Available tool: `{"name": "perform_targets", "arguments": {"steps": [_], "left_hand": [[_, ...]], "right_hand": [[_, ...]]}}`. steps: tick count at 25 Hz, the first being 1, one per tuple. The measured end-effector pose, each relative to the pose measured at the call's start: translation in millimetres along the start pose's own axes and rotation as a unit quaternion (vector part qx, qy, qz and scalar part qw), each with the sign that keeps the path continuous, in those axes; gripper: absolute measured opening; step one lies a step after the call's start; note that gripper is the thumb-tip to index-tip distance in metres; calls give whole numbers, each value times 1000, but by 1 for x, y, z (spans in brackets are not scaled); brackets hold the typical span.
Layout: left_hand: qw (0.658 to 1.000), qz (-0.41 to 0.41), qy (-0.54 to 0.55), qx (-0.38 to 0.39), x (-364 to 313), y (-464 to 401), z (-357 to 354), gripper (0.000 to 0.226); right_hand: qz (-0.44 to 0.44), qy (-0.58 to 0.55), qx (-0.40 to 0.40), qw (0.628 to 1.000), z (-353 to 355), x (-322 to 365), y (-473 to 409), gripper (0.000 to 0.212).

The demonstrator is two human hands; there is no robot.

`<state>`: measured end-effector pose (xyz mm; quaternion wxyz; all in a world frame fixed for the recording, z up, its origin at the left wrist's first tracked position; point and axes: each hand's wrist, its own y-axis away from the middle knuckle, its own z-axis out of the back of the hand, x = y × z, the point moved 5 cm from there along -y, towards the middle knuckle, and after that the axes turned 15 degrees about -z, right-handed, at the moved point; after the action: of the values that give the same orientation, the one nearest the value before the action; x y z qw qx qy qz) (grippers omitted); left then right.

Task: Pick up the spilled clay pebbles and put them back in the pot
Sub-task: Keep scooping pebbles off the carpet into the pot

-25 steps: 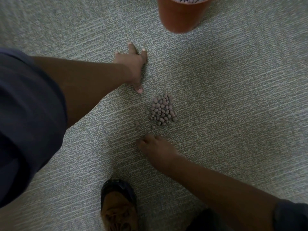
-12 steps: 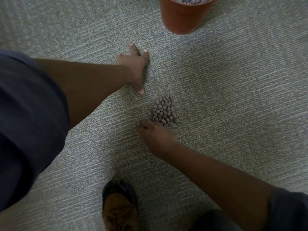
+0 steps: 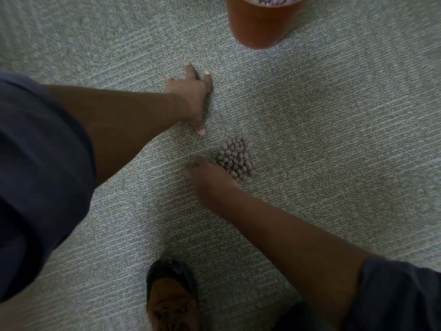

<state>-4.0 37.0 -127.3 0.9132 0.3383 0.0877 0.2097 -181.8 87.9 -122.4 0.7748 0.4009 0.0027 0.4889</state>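
A small heap of brownish clay pebbles (image 3: 235, 157) lies on the grey-green carpet near the middle of the view. My right hand (image 3: 210, 179) rests palm down at the heap's near-left edge, its fingers curled against the pebbles; whether any are inside it is hidden. My left hand (image 3: 193, 96) is spread flat on the carpet, up and to the left of the heap, holding nothing. The terracotta pot (image 3: 260, 22) stands at the top edge, filled with pebbles and cut off by the frame.
Carpet (image 3: 334, 115) covers the whole floor. The toe of a brown and black shoe (image 3: 171, 297) shows at the bottom middle, below my right forearm. Dark sleeves fill the left side and the bottom right corner.
My right hand has slid forward across the carpet up to the heap, which now looks tighter, with the stray pebbles at its near side gone from view. My left hand has stayed put.
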Motion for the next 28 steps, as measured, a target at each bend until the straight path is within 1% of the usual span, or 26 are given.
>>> {"name": "perform_targets", "arguments": {"steps": [4,9,13,15,16,17,18,19,21,22,23,26,27,28], "left_hand": [[1000,-1,12,4,0,0,-1,153],[1000,-3,0,3,-1,3,2,154],[1000,-2,5,2,-2,5,3,153],[1000,-3,10,6,-3,6,4,153],[1000,-5,11,7,-3,6,4,153],[1000,-6,8,7,-4,6,5,153],[1000,-7,2,7,-3,5,4,153],[1000,-8,-6,5,-3,5,4,152],[1000,-9,-10,-16,-2,2,4,141],[1000,-8,-14,-25,-3,1,3,135],[999,-6,-21,-27,-3,1,3,136],[1000,1,-26,-9,-1,3,2,148],[1000,0,-18,-6,-1,3,2,150],[1000,-2,-14,-2,0,2,2,152]], "right_hand": [[-11,42,-1,999,-9,10,2,31],[26,52,-18,998,-18,7,9,28],[49,-5,0,999,-16,1,8,25],[42,-73,-5,996,-10,-3,8,18],[19,-136,-4,990,-4,-8,7,11],[-19,-224,7,974,3,-15,5,6],[-60,-324,27,944,12,-22,3,3],[-94,-417,40,903,24,-27,1,3],[-134,-545,30,827,58,-38,-6,6],[-140,-591,20,795,80,-43,-11,8],[-132,-631,6,764,105,-47,-15,8],[-72,-721,-72,686,194,-58,-25,13],[-61,-730,-105,673,220,-62,-29,12],[-59,-730,-133,668,243,-63,-33,11]]}}
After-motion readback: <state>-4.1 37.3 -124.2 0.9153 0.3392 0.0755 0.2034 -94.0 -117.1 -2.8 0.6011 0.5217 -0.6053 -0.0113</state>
